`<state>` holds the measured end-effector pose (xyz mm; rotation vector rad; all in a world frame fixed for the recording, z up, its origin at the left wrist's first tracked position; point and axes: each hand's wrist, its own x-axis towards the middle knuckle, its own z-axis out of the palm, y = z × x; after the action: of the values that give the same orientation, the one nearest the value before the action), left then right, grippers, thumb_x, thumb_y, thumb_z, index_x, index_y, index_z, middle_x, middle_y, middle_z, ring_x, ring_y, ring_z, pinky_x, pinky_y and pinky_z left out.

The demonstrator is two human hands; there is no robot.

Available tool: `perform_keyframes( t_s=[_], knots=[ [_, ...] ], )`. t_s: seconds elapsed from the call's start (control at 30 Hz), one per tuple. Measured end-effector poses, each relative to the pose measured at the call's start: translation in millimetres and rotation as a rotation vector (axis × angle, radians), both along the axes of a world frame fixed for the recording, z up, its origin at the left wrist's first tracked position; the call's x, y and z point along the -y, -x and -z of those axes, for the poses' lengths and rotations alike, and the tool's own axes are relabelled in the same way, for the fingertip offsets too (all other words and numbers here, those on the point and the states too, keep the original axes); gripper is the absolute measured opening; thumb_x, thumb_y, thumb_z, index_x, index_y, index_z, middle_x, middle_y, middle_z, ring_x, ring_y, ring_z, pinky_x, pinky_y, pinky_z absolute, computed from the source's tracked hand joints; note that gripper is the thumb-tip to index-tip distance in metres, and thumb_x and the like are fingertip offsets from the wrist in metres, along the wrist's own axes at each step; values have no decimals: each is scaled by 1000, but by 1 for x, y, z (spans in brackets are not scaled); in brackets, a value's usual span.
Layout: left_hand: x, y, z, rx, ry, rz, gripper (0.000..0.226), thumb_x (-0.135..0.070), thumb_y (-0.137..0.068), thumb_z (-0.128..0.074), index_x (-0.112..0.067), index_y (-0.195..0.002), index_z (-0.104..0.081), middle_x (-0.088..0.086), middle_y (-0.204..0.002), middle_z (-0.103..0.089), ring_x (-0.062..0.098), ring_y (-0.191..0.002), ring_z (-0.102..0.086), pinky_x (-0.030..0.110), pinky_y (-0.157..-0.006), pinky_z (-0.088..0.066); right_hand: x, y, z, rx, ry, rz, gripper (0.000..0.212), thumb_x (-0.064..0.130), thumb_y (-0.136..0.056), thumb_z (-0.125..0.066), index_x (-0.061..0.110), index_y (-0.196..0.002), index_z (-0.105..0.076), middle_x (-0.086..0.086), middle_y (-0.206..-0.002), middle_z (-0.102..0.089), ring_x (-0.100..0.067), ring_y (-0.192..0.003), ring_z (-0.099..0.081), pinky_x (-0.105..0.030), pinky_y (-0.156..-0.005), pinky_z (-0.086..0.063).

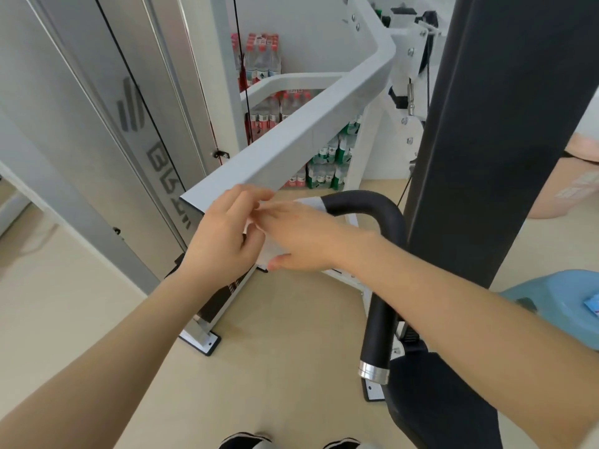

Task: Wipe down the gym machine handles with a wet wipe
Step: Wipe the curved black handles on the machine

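A black foam-covered handle [382, 254] curves from the machine's white arm down to a chrome end cap [373, 372]. A white wet wipe [274, 251] hangs between my two hands, just left of the handle's upper bend. My left hand [227, 234] pinches the wipe's upper edge with thumb and fingers. My right hand [299, 239] reaches across from the right, its fingers at the same upper edge and its thumb below against the sheet. Most of the wipe is hidden behind my right hand.
The white machine arm [291, 137] runs diagonally just above my hands. A tall dark upright pad [492, 124] stands right of the handle. Packs of bottled water [327, 157] are stacked behind. A light blue stool [557, 306] stands at the right. Beige floor lies below.
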<state>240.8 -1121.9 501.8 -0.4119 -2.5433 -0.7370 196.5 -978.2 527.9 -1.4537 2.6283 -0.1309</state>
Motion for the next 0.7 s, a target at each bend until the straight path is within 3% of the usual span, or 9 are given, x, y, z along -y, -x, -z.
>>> perform_keyframes(
  t_s=[0.1,0.2,0.27,0.33,0.47,0.53,0.6,0.7],
  knots=[
    [8,6,2,-3,27,30,47,-11,-77,-36,-1,-120,-52,15,-121,-55,18,-113,-45,20,-97,-31,-26,13,-4,-29,-72,278,70,42,-93,-47,15,-148,-13,-5,-158,-8,-24,-141,-22,-39,-115,-18],
    [9,12,7,39,32,26,48,-17,-81,-32,-3,-122,-52,12,-123,-55,16,-115,-43,15,-98,-25,-28,10,3,-353,-271,540,44,28,-97,-41,4,-133,-37,-16,-139,-42,-31,-126,-41,-41,-106,-28],
    [9,17,10,53,47,57,48,-17,-81,-29,-4,-117,-57,11,-118,-60,15,-110,-46,17,-95,-30,0,2,12,-398,-239,402,34,14,-96,-35,2,-128,-39,-15,-126,-51,-31,-116,-47,-38,-98,-32],
    [6,21,8,70,21,85,50,-17,-80,-26,-4,-115,-59,11,-114,-62,14,-106,-48,17,-91,-33,14,1,18,-395,-191,273,35,9,-96,-31,3,-131,-36,-13,-128,-50,-30,-117,-47,-36,-96,-32],
    [-2,27,-2,53,5,115,50,-17,-80,-25,-4,-116,-58,11,-112,-62,17,-101,-51,5,-84,-31,-35,6,7,-440,-190,491,37,11,-92,-44,10,-128,-39,-7,-124,-51,-25,-114,-47,-35,-95,-33],
    [-6,28,0,72,4,137,50,-19,-81,-26,-5,-117,-57,9,-112,-61,20,-101,-54,16,-85,-38,-48,9,4,-451,-196,564,37,10,-90,-48,10,-125,-39,-9,-121,-51,-26,-110,-48,-35,-91,-36],
    [-11,27,6,102,-7,97,45,-21,-83,-31,-8,-117,-57,7,-111,-62,24,-99,-58,29,-81,-46,-32,13,4,-409,-212,479,30,12,-92,-46,10,-122,-41,-8,-119,-53,-27,-109,-50,-35,-90,-36],
    [-21,28,6,132,55,13,42,-27,-82,-52,-14,-122,-56,3,-110,-62,26,-100,-56,30,-79,-44,-19,15,6,-376,-207,316,33,10,-94,-40,11,-127,-39,-6,-124,-51,-26,-115,-49,-34,-92,-35]
  ],
)
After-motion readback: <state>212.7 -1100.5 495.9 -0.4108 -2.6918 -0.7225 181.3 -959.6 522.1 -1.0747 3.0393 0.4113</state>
